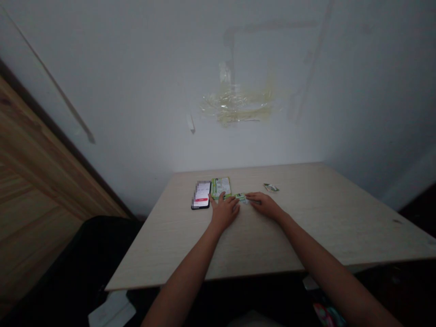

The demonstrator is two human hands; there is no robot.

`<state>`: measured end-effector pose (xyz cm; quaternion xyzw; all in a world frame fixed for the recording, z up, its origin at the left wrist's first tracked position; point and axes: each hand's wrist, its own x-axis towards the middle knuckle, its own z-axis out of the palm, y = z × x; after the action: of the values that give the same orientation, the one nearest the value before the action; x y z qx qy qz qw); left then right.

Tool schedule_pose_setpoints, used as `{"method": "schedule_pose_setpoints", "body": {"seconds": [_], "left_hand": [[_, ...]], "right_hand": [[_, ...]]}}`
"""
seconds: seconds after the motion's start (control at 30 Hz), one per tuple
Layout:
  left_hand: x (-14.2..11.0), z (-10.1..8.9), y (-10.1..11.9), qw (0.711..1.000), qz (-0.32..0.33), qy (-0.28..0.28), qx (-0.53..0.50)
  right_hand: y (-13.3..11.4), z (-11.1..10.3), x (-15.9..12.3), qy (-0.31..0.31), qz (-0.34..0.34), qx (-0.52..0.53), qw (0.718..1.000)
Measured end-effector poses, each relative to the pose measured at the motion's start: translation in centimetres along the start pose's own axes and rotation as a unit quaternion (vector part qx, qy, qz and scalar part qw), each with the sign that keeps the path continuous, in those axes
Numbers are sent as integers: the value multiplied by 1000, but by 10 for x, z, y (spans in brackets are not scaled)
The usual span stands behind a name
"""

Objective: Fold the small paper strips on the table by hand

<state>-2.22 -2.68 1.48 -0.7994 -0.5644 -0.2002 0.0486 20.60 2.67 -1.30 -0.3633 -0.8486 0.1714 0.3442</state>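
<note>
From where I stand, the green-and-white strip lies near the middle of the pale table, between the two hands and partly covered by them. The left hand is palm down at its left end, fingers splayed wide, the outermost one reaching left toward the phone. The right hand comes in from the other side, its fingers close together over the strip's right end; whether they pinch it or only press on it, I cannot tell.

The strip looks thin and light to me, like paper or plastic film, so I'd judge it floppy rather than stiff, easy to crease, and perhaps a bit slick where it shines. Lying that low on the wood, it would be hard to scoop up from the middle; the two short ends seem the best places to take hold, with fingertips and a gentle touch.

Just beyond the left hand sits a flat green pack, right beside the phone; it looks firmer, and its edges would make a surer grip. Farther right, past the right hand, a small wrapper lies by itself, crumpled and surely almost weightless.
</note>
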Motion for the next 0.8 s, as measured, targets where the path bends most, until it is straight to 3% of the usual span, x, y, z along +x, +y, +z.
{"method": "schedule_pose_setpoints", "body": {"seconds": [0.2, 0.5, 0.8], "left_hand": [[1, 1, -1, 1000, 9, -1, -6], [2, 0, 0, 999, 45, -15, -20], [4, 4, 5, 999, 39, -13, -22]], "right_hand": [[6, 3, 0, 47, 6, -41, 998], [-2, 0, 1, 15, -5, -57, 998], [-8, -3, 0, 3, -18, -71, 997]]}}
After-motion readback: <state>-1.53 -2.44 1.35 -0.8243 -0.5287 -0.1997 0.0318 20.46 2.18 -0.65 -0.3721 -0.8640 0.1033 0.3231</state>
